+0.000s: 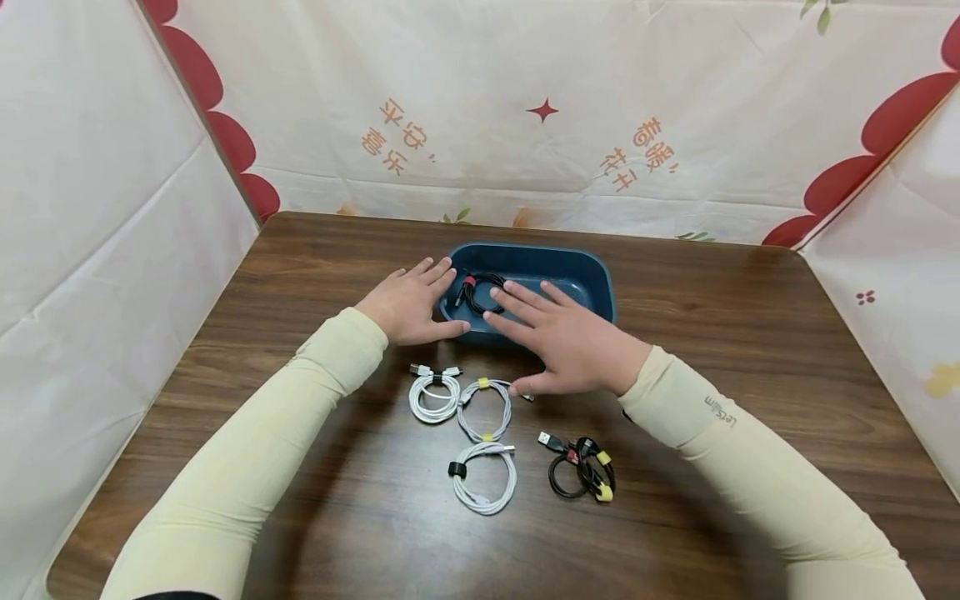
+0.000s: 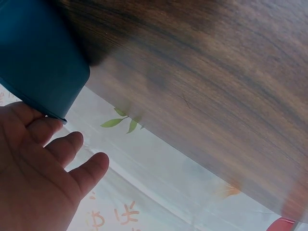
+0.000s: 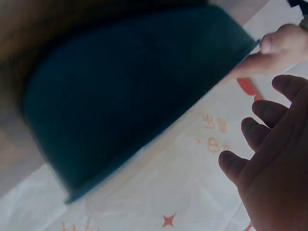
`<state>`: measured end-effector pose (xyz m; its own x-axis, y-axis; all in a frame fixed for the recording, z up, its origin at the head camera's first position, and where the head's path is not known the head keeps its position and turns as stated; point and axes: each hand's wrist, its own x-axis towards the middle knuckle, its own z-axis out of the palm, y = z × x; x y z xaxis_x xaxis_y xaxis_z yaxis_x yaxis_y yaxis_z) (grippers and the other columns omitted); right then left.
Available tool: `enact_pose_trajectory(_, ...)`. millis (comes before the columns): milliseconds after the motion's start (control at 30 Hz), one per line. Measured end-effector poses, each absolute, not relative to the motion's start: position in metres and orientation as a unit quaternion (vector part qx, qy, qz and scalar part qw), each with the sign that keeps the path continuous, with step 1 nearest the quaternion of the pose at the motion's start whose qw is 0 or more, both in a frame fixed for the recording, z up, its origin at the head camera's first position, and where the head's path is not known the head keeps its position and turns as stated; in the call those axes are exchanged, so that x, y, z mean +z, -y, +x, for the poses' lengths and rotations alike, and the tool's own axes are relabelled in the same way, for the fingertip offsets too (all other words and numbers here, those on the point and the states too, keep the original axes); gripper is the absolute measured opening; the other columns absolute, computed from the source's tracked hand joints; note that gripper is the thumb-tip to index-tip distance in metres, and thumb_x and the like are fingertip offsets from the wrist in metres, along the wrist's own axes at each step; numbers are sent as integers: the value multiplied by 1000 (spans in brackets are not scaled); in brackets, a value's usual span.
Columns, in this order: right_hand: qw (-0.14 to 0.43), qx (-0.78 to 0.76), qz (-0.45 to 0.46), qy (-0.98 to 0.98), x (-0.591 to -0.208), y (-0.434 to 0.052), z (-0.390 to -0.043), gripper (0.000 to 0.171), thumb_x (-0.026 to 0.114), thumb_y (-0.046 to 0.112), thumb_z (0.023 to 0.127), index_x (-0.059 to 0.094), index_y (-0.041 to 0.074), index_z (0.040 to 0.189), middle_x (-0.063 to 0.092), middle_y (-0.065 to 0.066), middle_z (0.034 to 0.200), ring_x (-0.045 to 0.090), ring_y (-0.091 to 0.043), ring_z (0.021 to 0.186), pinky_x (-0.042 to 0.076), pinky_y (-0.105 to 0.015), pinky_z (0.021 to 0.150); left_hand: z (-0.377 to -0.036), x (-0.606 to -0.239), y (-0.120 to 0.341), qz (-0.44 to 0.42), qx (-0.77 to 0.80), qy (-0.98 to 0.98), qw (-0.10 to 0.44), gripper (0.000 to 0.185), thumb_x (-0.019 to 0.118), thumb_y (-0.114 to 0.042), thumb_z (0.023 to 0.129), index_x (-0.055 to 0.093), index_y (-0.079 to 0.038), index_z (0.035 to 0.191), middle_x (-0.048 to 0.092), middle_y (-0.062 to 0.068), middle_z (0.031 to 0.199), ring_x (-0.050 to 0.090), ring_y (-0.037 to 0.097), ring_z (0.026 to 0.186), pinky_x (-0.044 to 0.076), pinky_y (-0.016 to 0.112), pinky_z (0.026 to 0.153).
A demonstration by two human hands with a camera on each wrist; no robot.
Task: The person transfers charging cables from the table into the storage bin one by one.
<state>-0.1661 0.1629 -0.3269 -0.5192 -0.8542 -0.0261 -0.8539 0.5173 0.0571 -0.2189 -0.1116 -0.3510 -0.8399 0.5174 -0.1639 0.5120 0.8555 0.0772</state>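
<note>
A dark blue plastic tub stands on the wooden table, with a coiled black cable bound by a red tie inside its left end. My left hand lies flat against the tub's left end, fingers straight and thumb along the front wall. My right hand hovers over the front rim with fingers spread, holding nothing. In the left wrist view the left hand sits just under the tub's corner. The right wrist view shows the tub's wall blurred beside the right hand.
Three coiled white cables lie on the table in front of the tub. To their right lie black cables with yellow ties. White patterned cloth walls in the table at the back and both sides.
</note>
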Motion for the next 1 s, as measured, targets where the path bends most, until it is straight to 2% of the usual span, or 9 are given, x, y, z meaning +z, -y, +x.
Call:
enact_pose_trajectory(67, -2, -20, 500, 865, -330, -162, -157, 94, 56, 70, 88, 28, 16, 158, 12, -9, 165, 4, -27, 152, 11, -58, 117, -219, -352, 111, 271, 15, -959, 88, 100, 36, -80, 89, 22, -11, 159, 12, 6, 165, 12, 29, 151, 22, 53, 116)
enact_pose_trajectory(367, -31, 11, 554, 832, -343, -152, -123, 94, 55, 73, 87, 30, 16, 158, 15, -8, 165, 5, -23, 152, 12, -58, 117, -219, -354, 112, 272, 10, -959, 83, 100, 35, -80, 89, 21, -11, 159, 12, 7, 165, 13, 30, 151, 24, 52, 116)
enact_pose_trajectory(600, -57, 1, 586, 808, -350, -140, -108, 92, 55, 73, 87, 32, 17, 157, 18, -8, 165, 4, -23, 152, 10, -55, 118, -219, -352, 113, 270, 11, -959, 84, 100, 35, -80, 89, 21, -11, 159, 12, 7, 165, 12, 29, 151, 23, 52, 116)
enact_pose_trajectory(833, -61, -34, 606, 793, -357, -134, -96, 93, 47, 79, 86, 33, 20, 157, 20, -8, 164, 6, -26, 152, 10, -54, 118, -219, -353, 113, 272, 12, -958, 84, 100, 34, -81, 88, 20, -11, 159, 12, 7, 165, 12, 29, 151, 24, 52, 116)
enact_pose_trajectory(1000, -66, -36, 612, 787, -360, -131, -92, 94, 48, 79, 85, 32, 20, 157, 22, -8, 163, 8, -26, 152, 10, -54, 118, -220, -353, 113, 273, 15, -958, 85, 100, 35, -81, 89, 21, -11, 159, 12, 7, 165, 12, 30, 151, 24, 52, 116)
